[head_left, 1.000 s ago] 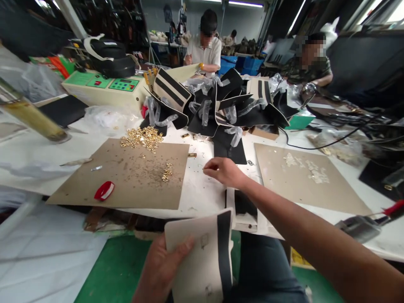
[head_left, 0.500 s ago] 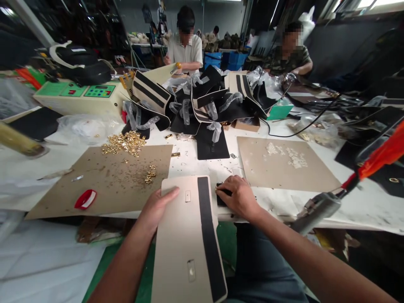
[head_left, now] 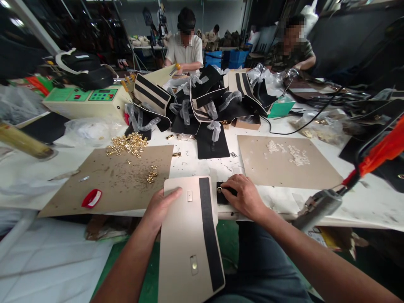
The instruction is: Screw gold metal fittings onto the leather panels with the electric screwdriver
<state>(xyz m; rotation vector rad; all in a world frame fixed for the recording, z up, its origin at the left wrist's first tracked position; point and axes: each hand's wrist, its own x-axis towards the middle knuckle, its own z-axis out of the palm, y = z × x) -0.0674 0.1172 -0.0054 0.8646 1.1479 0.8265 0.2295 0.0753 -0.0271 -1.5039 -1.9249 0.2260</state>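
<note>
My left hand [head_left: 159, 209] grips the left edge of a beige panel [head_left: 178, 235], thumb on its face and the other fingers hidden behind it. The panel bears a black strip [head_left: 210, 235] along its right side and two small cut-out windows, the lower one with a pale round spot in it. Just right of the panel, my right hand [head_left: 243, 194] is closed, its fingertips at a small gold ring-shaped fitting [head_left: 219, 190]. This fitting is on a small black block [head_left: 221, 199] at the table's front edge.
Gold fittings [head_left: 128, 144] are heaped on the left brown board [head_left: 104, 176], near a red band [head_left: 91, 198]. Small whitish pieces [head_left: 298, 155] lie on the right board [head_left: 268, 170]. Black and beige panels [head_left: 214, 105] are piled behind. Two people sit beyond. An orange-wrapped arm [head_left: 378, 160] stands right.
My right fingertips have shifted slightly, and more of the gold fitting on the black block now shows. The panel in my left hand has moved slightly to the right in view.
</note>
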